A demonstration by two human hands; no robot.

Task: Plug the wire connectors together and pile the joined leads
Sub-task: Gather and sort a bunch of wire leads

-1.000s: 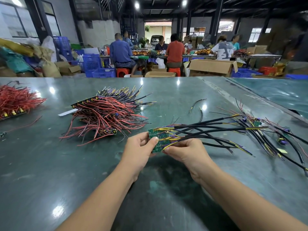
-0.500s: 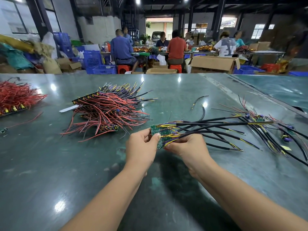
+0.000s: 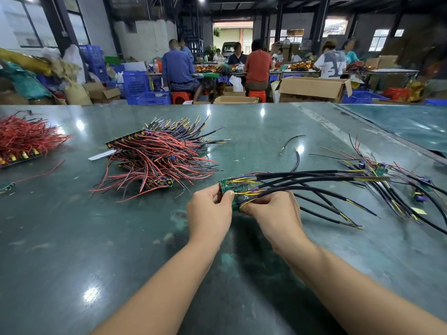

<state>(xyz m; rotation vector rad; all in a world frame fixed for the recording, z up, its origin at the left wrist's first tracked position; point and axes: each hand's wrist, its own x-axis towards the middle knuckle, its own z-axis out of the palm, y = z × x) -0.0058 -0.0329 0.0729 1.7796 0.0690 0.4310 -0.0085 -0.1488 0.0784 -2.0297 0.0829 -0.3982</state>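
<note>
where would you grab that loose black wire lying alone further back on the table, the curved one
Take the curved black wire at mid-length, on its black sleeve, coming straight down from above with a pinch. It lies flat on the green table with bare surface on both sides, so fingers fit either side. Its yellow-tipped end looks thin, a poorer grip.

Beyond the green table, seated workers, blue crates and a cardboard box.
</note>
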